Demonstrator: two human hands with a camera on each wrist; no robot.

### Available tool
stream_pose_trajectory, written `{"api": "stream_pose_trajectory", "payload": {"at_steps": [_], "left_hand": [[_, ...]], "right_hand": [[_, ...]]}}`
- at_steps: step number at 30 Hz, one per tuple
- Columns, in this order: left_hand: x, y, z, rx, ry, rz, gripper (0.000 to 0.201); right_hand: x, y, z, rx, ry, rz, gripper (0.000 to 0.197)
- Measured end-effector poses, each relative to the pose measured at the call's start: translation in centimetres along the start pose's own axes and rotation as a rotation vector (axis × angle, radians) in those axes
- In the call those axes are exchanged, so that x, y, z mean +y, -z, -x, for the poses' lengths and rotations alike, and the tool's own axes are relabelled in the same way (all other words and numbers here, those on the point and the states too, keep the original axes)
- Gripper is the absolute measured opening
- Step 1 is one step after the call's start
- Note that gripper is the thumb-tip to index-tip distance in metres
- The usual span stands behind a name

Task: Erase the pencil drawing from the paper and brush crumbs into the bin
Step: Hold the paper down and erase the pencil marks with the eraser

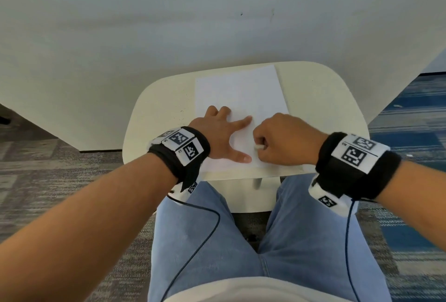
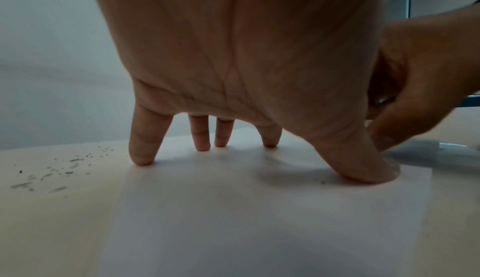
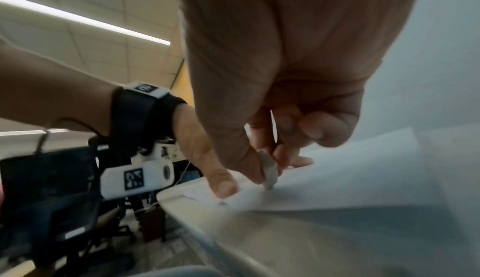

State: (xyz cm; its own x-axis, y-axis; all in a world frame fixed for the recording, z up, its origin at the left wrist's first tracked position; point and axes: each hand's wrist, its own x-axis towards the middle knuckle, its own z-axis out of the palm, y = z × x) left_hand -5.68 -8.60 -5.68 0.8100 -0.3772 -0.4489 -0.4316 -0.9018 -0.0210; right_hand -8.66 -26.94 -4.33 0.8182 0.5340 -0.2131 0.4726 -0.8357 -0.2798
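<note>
The paper [image 1: 241,99] lies flat on the small counter [image 1: 321,99]. The left hand [image 1: 224,132] is spread on it, fingertips pressing down. The right hand [image 1: 282,142] pinches a white eraser [image 3: 269,171] — its tip touching the sheet just beside the left thumb. Dark crumbs [image 2: 52,174] lie on the counter, left of the paper.

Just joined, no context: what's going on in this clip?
A seated person is erasing on a sheet of paper on a small table. The left hand presses the sheet flat with spread fingers. The right hand pinches a white eraser, its tip on the paper. Dark crumbs lie on the table left of the sheet. No bin in view.
</note>
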Motion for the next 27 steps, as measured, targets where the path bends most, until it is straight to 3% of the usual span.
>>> {"api": "stream_pose_trajectory", "payload": {"at_steps": [5, 9, 15, 19, 24, 27], "left_hand": [[0.0, 0.1, 0.0, -0.002, 0.003, 0.009, 0.106], [0.0, 0.0, 0.0, -0.005, 0.001, 0.001, 0.107], [-0.1, 0.0, 0.0, 0.003, 0.0, 0.013, 0.106], [-0.1, 0.0, -0.1, -0.001, 0.002, 0.013, 0.106], [-0.1, -0.2, -0.1, 0.002, 0.005, 0.023, 0.106], [-0.1, -0.2, -0.1, 0.005, 0.001, 0.021, 0.109]], "right_hand": [[2.1, 1.5, -0.8, 0.079, -0.144, 0.026, 0.016], [0.0, 0.3, 0.1, -0.062, 0.02, 0.001, 0.018], [3.0, 1.7, -1.5, 0.077, -0.093, -0.025, 0.017], [1.8, 1.2, -0.6, -0.116, 0.05, -0.092, 0.016], [3.5, 2.1, -1.5, 0.028, -0.077, -0.052, 0.019], [2.0, 1.0, -1.0, -0.068, 0.032, -0.058, 0.016]]}}
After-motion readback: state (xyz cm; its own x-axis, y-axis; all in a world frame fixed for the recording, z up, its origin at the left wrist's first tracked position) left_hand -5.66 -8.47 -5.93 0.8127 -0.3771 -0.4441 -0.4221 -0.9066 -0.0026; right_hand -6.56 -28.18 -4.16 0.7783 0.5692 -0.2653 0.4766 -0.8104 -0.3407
